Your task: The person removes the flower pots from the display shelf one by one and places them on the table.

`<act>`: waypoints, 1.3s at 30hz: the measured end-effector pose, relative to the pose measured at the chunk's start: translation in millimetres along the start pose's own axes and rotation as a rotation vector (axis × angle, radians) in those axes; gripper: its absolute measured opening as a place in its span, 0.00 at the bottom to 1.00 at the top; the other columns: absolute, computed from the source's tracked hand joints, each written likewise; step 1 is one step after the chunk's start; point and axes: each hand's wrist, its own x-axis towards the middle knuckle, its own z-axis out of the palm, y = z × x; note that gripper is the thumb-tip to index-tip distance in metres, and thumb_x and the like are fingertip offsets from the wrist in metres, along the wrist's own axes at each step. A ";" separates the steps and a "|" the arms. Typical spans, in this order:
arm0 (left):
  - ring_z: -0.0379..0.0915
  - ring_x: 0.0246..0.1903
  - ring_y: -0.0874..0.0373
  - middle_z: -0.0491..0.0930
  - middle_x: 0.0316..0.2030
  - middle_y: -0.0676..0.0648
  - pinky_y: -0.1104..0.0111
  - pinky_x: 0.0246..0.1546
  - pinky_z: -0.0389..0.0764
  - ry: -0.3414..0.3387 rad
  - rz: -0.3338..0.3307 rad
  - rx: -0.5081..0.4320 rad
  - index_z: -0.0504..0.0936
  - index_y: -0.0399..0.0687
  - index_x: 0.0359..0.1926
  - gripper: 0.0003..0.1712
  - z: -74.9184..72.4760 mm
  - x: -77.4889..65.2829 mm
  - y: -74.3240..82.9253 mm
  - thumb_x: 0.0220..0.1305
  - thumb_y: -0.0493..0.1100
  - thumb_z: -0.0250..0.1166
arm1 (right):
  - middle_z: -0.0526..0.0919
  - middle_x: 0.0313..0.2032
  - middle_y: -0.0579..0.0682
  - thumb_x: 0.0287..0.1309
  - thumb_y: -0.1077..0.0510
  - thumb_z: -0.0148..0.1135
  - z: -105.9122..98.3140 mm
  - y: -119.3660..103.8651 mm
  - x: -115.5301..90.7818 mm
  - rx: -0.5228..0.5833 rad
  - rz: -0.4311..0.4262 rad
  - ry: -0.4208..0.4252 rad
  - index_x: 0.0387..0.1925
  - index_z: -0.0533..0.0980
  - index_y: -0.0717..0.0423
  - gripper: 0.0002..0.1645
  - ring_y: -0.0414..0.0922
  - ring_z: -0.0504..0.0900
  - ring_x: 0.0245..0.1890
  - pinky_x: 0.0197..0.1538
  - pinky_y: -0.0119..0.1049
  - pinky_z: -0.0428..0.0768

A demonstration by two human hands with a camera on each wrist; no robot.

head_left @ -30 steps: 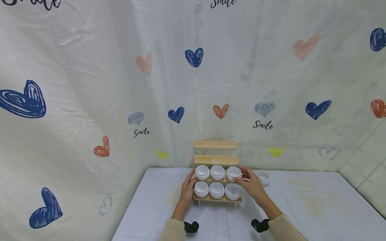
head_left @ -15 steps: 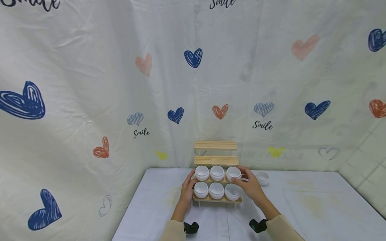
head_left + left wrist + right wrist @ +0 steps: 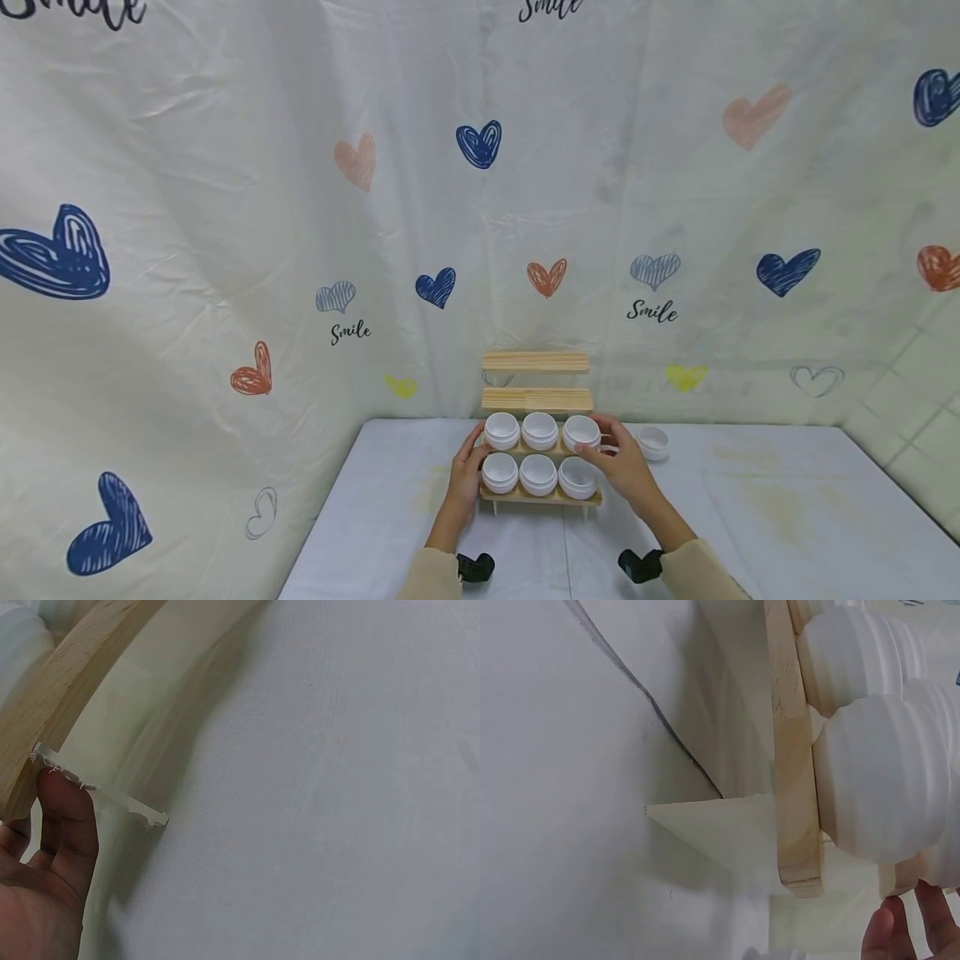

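Note:
A stepped display rack (image 3: 537, 400) of pale wooden shelves stands on the table in the head view. White round bowls (image 3: 538, 475) fill its two lower shelves, three in each row. At the rack's left end my left hand (image 3: 463, 479) grips the edge; in the left wrist view its curled fingers press near a thin white side support (image 3: 120, 796) under the wooden shelf (image 3: 64, 690). My right hand (image 3: 628, 468) holds the right end, beside the second row. Its fingertips (image 3: 896, 922) touch a shelf end in the right wrist view. Part of each hand is hidden.
A separate white bowl (image 3: 652, 443) sits on the white-covered table (image 3: 750, 517) right of the rack. Behind stands a white curtain (image 3: 480, 217) printed with hearts. Both upper shelves are bare. Black straps with a small device (image 3: 641, 567) are on the wrists.
Both hands keep their hold on the rack. The right forearm shifts very slightly left, and the whole view drifts a little. The bowls stay in place on the shelves.

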 end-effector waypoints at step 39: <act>0.59 0.74 0.47 0.66 0.75 0.44 0.53 0.70 0.64 0.021 0.021 0.033 0.65 0.53 0.77 0.31 2.7 -1.8 1.2 0.77 0.47 0.53 | 0.74 0.62 0.55 0.60 0.52 0.74 -0.8 9.6 -16.4 0.127 -0.002 0.109 0.69 0.67 0.54 0.39 0.41 0.76 0.51 0.52 0.22 0.74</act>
